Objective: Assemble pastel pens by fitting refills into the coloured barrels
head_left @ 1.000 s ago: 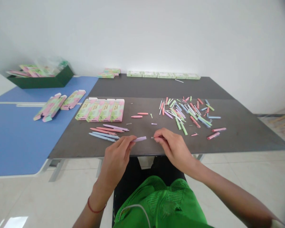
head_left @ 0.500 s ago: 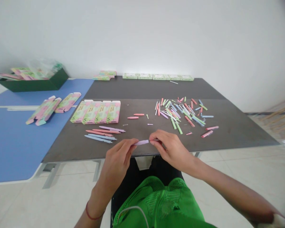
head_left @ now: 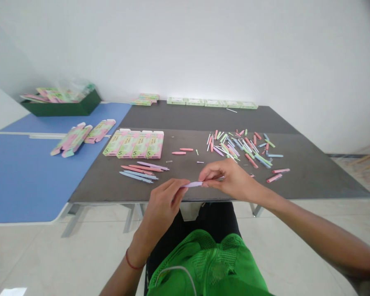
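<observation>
A short lilac pen barrel [head_left: 192,184] is held level over the near edge of the dark grey table [head_left: 311,172]. My left hand [head_left: 162,205] pinches its left end. My right hand [head_left: 226,179] pinches its right end with thumb and forefinger, and a thin pale part shows between those fingers. Several finished pens [head_left: 143,169] in pink, lilac and blue lie side by side just left of my hands. A scattered pile of loose pen parts [head_left: 242,146] in several pastel colours lies beyond my right hand.
A row of pink-and-green pen boxes [head_left: 135,144] lies behind the finished pens. Flat boxes [head_left: 80,135] rest on the blue table [head_left: 21,172] at left, with a dark green tray [head_left: 61,106] behind. Small green boxes [head_left: 211,102] line the far edge by the wall.
My hands have come together: a second ago the right hand was apart from the lilac barrel, now it pinches the barrel's right end. The view shifted a little.
</observation>
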Tool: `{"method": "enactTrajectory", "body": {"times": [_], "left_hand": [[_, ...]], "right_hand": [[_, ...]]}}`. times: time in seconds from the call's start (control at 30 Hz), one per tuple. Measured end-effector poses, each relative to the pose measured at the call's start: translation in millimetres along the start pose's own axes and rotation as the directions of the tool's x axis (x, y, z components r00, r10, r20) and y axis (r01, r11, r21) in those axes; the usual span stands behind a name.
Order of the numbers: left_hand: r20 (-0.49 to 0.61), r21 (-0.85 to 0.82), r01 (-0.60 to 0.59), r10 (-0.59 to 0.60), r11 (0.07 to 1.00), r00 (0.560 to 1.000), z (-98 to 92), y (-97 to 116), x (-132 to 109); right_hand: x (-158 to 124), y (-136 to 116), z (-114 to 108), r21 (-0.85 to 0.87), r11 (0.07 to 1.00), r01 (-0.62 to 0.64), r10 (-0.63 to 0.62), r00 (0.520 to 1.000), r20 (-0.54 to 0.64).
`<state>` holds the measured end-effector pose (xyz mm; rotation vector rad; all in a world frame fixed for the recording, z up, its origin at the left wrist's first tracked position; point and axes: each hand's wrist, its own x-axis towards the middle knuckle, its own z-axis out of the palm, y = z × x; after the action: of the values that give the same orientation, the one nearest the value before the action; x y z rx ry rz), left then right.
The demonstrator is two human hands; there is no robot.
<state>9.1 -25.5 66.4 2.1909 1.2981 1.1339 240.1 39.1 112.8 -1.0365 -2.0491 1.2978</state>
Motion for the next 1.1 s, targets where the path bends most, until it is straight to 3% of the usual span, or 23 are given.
{"method": "enactTrajectory", "body": {"times": [0.17,0.33,0.4,0.5,0.7,0.9,1.1], "left_hand": [[0.009,-0.030,-0.004,0.004,1.000,1.000,1.9,-1,0],[0.032,-0.088,0.025,-0.022,0.996,0.999,4.1,3,1],[0.018,-0.090,0.050,-0.048,0.995,0.999,6.6,6,2],[0.021,-0.123,0.053,-0.051,0.991,0.998,11.1,7,5],[0.015,-0.185,0.060,-0.059,0.981,0.998,15.8,6,8],[0.044,-0.222,0.083,-0.075,0.971,0.996,18.1,3,12],[0.050,-0.236,0.101,-0.092,0.967,0.994,18.9,-1,11]], "right_hand": [[7,-5,-7,0.110,0.992,-0.065,0.047,0.986,0.157],[24,8,-24,0.262,0.951,-0.165,0.067,0.935,0.348],[26,15,-21,0.335,0.924,-0.185,0.087,0.954,0.286],[22,18,-4,0.394,0.907,-0.149,0.124,0.988,0.088],[15,16,29,0.509,0.850,-0.136,0.229,0.965,-0.125],[20,24,38,0.653,0.728,-0.207,0.403,0.901,-0.164],[19,25,47,0.705,0.670,-0.231,0.410,0.907,-0.093]]}}
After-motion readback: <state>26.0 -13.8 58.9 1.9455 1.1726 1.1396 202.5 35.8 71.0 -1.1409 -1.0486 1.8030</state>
